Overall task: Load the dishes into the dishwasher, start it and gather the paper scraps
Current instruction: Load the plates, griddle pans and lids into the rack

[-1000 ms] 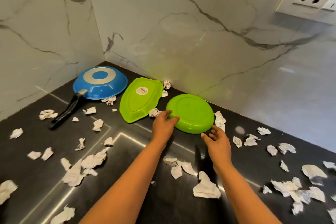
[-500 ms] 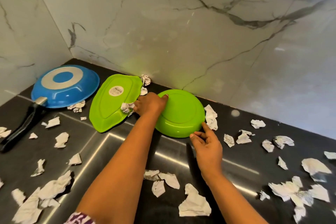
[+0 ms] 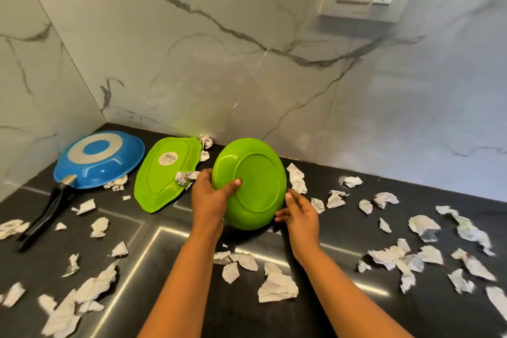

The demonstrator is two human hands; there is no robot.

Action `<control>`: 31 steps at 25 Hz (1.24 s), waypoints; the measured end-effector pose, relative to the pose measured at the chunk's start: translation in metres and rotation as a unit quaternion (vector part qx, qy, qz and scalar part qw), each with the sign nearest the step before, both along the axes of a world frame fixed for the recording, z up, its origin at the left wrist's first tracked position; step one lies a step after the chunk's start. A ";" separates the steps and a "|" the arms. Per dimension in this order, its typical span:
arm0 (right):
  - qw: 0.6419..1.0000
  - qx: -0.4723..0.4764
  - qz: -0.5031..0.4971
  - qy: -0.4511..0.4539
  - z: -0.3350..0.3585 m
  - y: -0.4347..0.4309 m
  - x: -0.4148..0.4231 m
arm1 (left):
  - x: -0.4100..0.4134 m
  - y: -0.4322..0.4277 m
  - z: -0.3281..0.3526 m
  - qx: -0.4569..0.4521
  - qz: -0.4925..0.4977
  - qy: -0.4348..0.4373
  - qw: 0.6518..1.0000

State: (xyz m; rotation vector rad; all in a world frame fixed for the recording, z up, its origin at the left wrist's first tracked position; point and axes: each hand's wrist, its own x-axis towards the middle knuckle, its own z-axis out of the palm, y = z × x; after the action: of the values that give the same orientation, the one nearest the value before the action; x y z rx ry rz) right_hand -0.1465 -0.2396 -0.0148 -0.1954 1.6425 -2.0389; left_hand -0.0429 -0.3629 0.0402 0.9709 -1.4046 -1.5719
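The left hand (image 3: 208,200) gripped the round green plate (image 3: 255,184) by its left rim, tilted off the table (image 3: 343,228) near the far wall (image 3: 247,77); the right hand (image 3: 301,217), fingers relaxed, touched its right rim.

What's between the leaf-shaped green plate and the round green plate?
Head view: a crumpled white paper scrap and the left hand, which grips the round green plate.

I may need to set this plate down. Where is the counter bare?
Bare: the patch between the oval dish and the left forearm; another just right of the right hand. Crowded: the far right and front left, thick with scraps.
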 end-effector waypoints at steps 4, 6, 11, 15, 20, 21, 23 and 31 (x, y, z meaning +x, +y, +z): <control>0.982 -0.061 0.048 -0.172 0.021 0.042 0.017 | 0.040 0.041 0.022 -0.046 -0.160 0.046 0.985; 0.968 -0.067 0.064 -0.232 0.027 0.074 0.026 | 0.050 0.065 0.031 -0.060 -0.204 0.060 0.975; 0.965 -0.115 -0.018 -0.235 0.052 0.155 0.047 | 0.049 0.120 0.038 -0.012 -0.207 0.097 0.973; 0.975 -0.073 -0.087 -0.191 0.066 0.207 0.060 | 0.036 0.170 0.047 0.090 -0.295 0.076 0.948; 0.963 -0.183 -0.142 -0.136 0.080 0.261 0.062 | 0.034 0.216 0.055 0.166 -0.309 0.045 0.935; 0.961 -0.190 -0.155 -0.124 0.085 0.270 0.061 | 0.033 0.222 0.057 0.178 -0.294 0.035 0.938; 0.964 -0.185 -0.168 -0.094 0.095 0.288 0.063 | 0.031 0.238 0.063 0.189 -0.275 0.023 0.942; 0.959 -0.091 -0.254 -0.087 0.110 0.420 0.082 | 0.018 0.368 0.080 0.145 -0.288 -0.032 0.946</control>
State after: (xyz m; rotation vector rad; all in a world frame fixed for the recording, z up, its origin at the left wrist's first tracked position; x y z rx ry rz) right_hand -0.0642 0.1802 0.0954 0.3760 1.5015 -2.5010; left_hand -0.0245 0.0046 0.1199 0.8178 -1.6266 -2.2464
